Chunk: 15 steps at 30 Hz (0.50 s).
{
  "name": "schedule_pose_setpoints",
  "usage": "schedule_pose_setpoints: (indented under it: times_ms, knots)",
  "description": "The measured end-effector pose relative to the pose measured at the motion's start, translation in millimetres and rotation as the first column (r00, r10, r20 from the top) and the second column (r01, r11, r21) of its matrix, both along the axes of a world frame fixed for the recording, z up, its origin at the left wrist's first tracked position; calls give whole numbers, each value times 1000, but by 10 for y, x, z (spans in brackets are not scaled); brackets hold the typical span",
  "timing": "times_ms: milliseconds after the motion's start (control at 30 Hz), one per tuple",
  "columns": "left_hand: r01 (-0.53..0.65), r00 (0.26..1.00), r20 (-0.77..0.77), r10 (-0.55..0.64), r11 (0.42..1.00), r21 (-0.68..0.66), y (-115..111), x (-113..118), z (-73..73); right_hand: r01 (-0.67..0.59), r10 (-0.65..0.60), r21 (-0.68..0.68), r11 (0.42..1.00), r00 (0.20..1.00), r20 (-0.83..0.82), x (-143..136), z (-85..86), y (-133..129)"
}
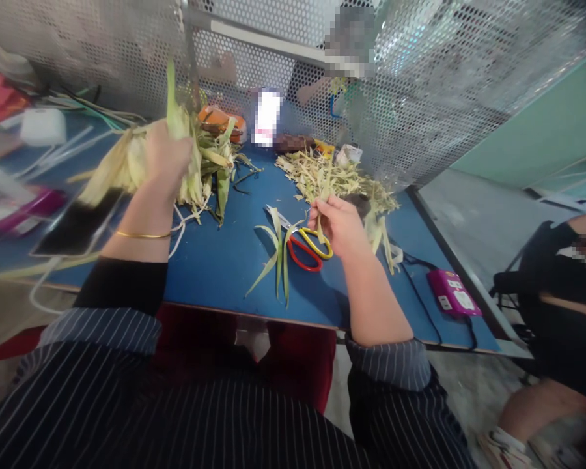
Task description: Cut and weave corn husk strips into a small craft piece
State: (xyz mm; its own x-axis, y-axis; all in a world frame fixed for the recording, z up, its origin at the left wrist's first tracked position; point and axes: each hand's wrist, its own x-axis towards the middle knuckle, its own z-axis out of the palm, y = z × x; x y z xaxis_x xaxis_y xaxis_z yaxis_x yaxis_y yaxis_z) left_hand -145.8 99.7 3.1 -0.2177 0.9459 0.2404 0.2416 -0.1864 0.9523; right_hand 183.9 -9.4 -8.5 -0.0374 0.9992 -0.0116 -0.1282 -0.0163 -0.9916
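Note:
My left hand (168, 153) is closed among a pile of pale green and yellow corn husks (190, 185) at the left back of the blue table; a long green leaf stands up from it. Between the fingers and thumb of my right hand (339, 221) is a thin husk strip (321, 225). Scissors (305, 251) with one red and one yellow handle lie just left of that hand, blades partly apart. Narrow green husk strips (279, 260) lie beside and across the blades. Behind my right hand spreads a heap of short husk scraps (303, 170).
A lit phone (267, 117) stands before the perforated metal screen (258, 55). An orange packet (222, 124), a dark phone (78, 225), cables and a purple box (453, 293) are on the table (215, 273). Another person (561, 312) sits at the right.

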Motion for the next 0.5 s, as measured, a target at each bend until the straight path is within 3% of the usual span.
schedule_pose_setpoints:
  times_ms: [33, 67, 133, 200, 267, 333, 367, 433, 467, 500]
  knots:
    - [-190, 971, -140, 194, 981, 41, -27, -25, 9, -7, 7, 19, 1000, 1000, 13, -4, -25, 8]
    - [-308, 919, -241, 311, 950, 50, -69, -25, 26, -13, 12, 43, 999, 999, 33, -5, -40, 12]
    - [-338, 866, -360, 346, 937, 88, -194, 57, 81, 1, -12, 99, 995, 994, 107, 0, -53, 14]
    - [-307, 830, -378, 409, 903, 302, -361, 252, 146, 44, -85, 170, 985, 966, 245, 4, -58, 13]
    - [-168, 843, -380, 380, 858, 486, -542, 530, 185, 57, -178, 276, 959, 882, 437, -4, -70, 11]
    - [137, 873, -473, 118, 871, 471, -701, 832, 170, -10, -241, 373, 928, 748, 618, -29, -92, 1]
    - [302, 831, -556, -3, 842, 448, -760, 969, 141, -64, -254, 399, 915, 677, 691, -47, -106, -7]
    - [559, 666, -728, -162, 754, 344, -822, 1178, 55, -176, -251, 405, 897, 551, 796, -89, -131, -29]
    - [626, 591, -782, -198, 724, 290, -826, 1241, 5, -222, -244, 397, 890, 503, 829, -109, -138, -41]
    - [642, 571, -788, -232, 724, 252, -815, 1276, -41, -259, -241, 390, 884, 464, 852, -126, -141, -52]
